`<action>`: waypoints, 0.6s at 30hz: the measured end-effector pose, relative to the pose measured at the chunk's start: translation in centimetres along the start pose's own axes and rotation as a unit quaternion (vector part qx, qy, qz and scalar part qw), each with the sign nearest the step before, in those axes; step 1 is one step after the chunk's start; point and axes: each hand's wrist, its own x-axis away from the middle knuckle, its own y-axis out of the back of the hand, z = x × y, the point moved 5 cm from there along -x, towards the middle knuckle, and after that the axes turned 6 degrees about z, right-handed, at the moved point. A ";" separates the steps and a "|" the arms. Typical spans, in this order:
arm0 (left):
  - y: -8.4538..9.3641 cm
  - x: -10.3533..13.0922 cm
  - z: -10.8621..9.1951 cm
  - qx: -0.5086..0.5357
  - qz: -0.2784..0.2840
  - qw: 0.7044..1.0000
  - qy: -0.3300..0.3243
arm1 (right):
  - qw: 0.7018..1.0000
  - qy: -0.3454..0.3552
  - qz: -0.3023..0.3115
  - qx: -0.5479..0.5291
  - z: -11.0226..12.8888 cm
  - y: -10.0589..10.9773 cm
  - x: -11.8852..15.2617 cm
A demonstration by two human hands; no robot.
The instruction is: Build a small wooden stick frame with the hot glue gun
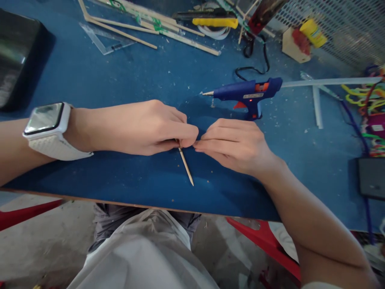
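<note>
My left hand (164, 130) is closed in a pinch on a thin wooden stick (186, 166), whose pointed end sticks out below the fingers toward the table's front edge. Close beside it, the fingers of my right hand (234, 144) are pressed together, tips near the left fingertips. What the right fingertips pinch, if anything, is too small and hidden to name. Just beyond my right hand stands a blue hot glue gun (246, 95), its metal nozzle pointing left and a clear glue stick (327, 82) running out of its back.
Wooden sticks (186, 38), a clear set square (102, 44) and a yellow utility knife (215, 22) lie at the back. A black case (18, 60) is at the left. Colourful pipe cleaners (363, 98) and a dark box (372, 178) are at the right.
</note>
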 end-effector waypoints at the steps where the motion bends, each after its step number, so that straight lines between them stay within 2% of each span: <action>1: 0.0 0.0 0.0 -0.001 -0.002 1.000 0.000 | 1.000 0.001 -0.002 0.005 0.2 -0.2 -0.2; 5: 0.1 -0.2 -0.1 0.003 -0.001 1.000 -0.002 | 1.000 0.002 0.015 0.021 0.8 -0.3 -0.7; 10: 0.2 -0.2 -0.3 0.001 0.027 1.000 0.006 | 0.998 -0.021 0.062 0.004 -0.4 0.7 -0.1; 13: 0.1 -0.3 -0.3 0.003 0.023 1.000 0.011 | 0.999 -0.030 0.044 -0.008 -0.7 0.7 0.1; 18: -0.1 -0.2 0.1 0.012 0.005 1.000 -0.002 | 0.999 -0.002 0.037 0.035 0.4 -0.5 -0.5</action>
